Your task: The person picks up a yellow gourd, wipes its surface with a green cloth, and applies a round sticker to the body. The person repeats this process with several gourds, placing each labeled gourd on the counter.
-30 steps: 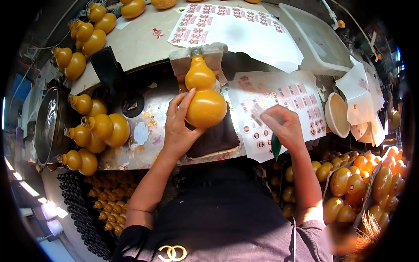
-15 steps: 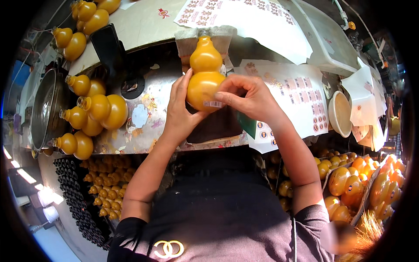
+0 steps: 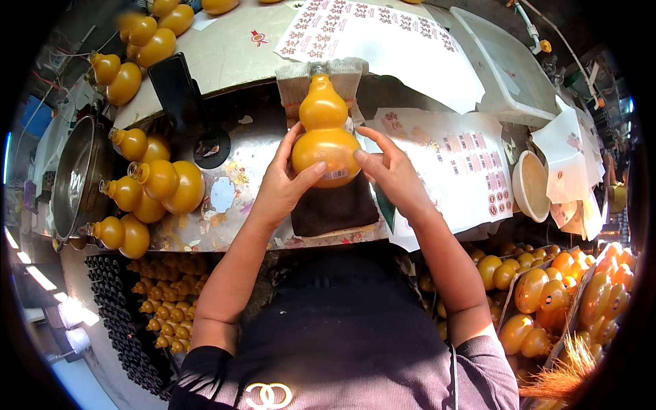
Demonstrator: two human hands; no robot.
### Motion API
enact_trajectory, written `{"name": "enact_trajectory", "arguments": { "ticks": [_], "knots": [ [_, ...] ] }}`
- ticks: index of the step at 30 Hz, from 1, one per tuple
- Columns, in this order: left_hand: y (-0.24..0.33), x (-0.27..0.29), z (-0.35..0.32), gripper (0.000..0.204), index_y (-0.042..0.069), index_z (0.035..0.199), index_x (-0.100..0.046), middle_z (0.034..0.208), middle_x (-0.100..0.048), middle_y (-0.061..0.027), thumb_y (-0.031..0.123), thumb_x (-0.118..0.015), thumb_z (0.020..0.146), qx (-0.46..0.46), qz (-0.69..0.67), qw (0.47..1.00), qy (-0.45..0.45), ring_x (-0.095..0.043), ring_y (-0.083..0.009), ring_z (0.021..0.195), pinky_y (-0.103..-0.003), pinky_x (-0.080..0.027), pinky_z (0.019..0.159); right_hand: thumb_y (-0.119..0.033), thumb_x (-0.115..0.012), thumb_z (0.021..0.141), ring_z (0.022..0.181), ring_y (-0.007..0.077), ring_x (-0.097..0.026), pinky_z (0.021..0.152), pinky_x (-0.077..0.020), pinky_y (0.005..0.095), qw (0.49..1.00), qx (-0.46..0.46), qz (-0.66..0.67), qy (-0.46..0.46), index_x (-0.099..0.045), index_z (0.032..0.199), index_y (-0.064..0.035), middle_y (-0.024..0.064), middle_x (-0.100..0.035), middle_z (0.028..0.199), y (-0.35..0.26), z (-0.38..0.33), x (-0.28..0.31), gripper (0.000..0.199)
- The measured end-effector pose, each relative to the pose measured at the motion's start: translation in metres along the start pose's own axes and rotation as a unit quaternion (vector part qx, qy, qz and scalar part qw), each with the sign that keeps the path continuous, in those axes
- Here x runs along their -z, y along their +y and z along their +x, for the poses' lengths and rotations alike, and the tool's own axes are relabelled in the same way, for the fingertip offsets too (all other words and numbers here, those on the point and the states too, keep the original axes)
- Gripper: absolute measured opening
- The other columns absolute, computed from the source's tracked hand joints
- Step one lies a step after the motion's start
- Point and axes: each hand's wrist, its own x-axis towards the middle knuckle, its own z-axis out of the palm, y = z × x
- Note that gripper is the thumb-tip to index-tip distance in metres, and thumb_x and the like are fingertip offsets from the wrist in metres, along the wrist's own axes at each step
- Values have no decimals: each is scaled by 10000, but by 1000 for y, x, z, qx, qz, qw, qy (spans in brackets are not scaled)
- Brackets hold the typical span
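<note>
A yellow gourd-shaped bottle point(image 3: 321, 147) with a clear mouth lies neck away from me, its neck on a folded pale cloth point(image 3: 290, 87). A small barcode sticker point(image 3: 335, 175) sits on the front of its lower bulb. My left hand point(image 3: 283, 181) is closed round the left side of that bulb, thumb on the front beside the sticker. On the other side, my right hand point(image 3: 396, 174) holds the bulb's right edge, thumb against it and fingers curved behind. Below the bottle is a dark brown pad point(image 3: 335, 212).
Sticker sheets point(image 3: 471, 164) lie right of the bottle, with a round bowl point(image 3: 531, 186) beyond. More gourd bottles point(image 3: 181, 186) stand at left, near a black phone on a stand point(image 3: 176, 92) and a metal pan point(image 3: 72, 181). Crates of bottles point(image 3: 553, 290) fill the lower right.
My right hand has left its pinch at the sticker's right end and spread along the bottle's right side. My left thumb has come onto the front of the bulb.
</note>
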Motion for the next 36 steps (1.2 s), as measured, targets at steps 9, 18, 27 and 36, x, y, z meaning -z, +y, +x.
{"name": "enact_trajectory", "arguments": {
  "ticks": [9,18,27,36],
  "knots": [
    [-2,6,1,803,-15,1465,-273,1374,-446,-153,215,-732,847,6,-3,1000,-14,-473,-215,1253,-324,-392,1042,-432,-732,819,661,31,-487,696,-418,218,999,1,-29,-21,-449,1368,19,-37,-535,648,11,0,-5,765],
    [0,6,1,816,-27,1454,-294,1341,-487,-150,238,-754,835,5,25,1000,-10,-516,-210,1211,-324,-429,1012,-413,-737,826,656,27,-495,701,-431,217,999,10,-38,-21,-468,1347,27,-33,-563,653,12,1,-3,733],
    [0,6,1,819,-38,1448,-305,1333,-495,-141,247,-760,830,2,39,999,-13,-524,-200,1199,-312,-437,998,-395,-757,813,648,24,-490,695,-431,213,999,25,-28,-15,-478,1337,20,-39,-538,628,18,1,-4,725],
    [4,-1,5,760,-42,1440,-328,1334,-497,-150,284,-701,863,18,50,998,24,-510,-197,1207,-311,-396,1024,-462,-716,829,667,56,-539,694,-440,221,999,13,-31,2,-508,1290,17,2,-588,652,8,3,-6,696]
  ]
}}
